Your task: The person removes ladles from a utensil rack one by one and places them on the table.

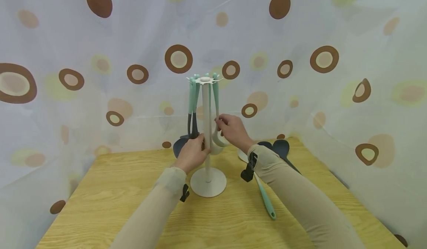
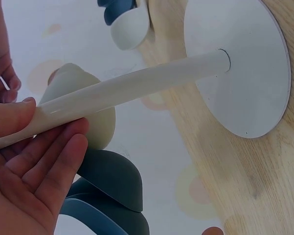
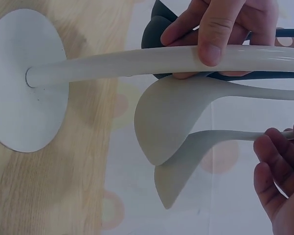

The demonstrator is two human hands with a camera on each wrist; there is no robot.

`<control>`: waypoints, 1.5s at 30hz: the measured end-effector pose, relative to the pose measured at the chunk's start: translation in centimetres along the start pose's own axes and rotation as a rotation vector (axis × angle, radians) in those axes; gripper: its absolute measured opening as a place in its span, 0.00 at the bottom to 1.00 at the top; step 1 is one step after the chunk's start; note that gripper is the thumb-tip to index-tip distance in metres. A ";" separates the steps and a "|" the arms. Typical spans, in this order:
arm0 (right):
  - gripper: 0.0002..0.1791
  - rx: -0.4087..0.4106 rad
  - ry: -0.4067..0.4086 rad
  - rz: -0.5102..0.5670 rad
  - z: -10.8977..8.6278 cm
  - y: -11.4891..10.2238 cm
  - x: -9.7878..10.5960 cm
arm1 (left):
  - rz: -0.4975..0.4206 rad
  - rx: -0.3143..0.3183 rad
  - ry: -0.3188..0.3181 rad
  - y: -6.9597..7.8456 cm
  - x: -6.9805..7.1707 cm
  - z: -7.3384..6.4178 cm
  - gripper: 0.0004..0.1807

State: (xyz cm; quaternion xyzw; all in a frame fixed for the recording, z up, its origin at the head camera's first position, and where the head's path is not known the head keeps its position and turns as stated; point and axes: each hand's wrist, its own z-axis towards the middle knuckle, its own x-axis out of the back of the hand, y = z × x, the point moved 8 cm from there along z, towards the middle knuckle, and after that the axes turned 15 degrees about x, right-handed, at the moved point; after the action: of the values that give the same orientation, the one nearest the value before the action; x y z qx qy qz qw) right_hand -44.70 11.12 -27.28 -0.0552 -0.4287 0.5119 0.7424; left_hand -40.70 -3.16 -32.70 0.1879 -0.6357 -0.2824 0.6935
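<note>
A white utensil stand rises from a round base on the table, with utensils hanging from its hooked top. My left hand grips the pole partway up, thumb on one side and fingers on the other. On the pole's right side, my right hand pinches the pale shaft of a ladle below its mint handle. That ladle's top is up at the hooks. Beside it hangs another pale ladle. Dark-headed utensils with mint handles hang left of the pole, partly hidden by my left hand.
Right of the stand, a pale utensil with a mint handle lies on the wooden table, partly under my right forearm. Dark utensils lie farther right. A patterned sheet hangs close behind and along the right.
</note>
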 end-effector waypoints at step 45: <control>0.22 0.590 -0.398 -0.692 -8.8 4.0 -2.0 | 0.033 -0.023 0.015 0.0 -0.1 0.1 0.10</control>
State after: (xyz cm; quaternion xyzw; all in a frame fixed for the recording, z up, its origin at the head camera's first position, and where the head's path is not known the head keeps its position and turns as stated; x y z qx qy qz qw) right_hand -41.70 14.54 -36.07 0.4016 -0.3920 0.3357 0.7565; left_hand -40.78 -3.12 -32.74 0.1714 -0.6302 -0.2767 0.7049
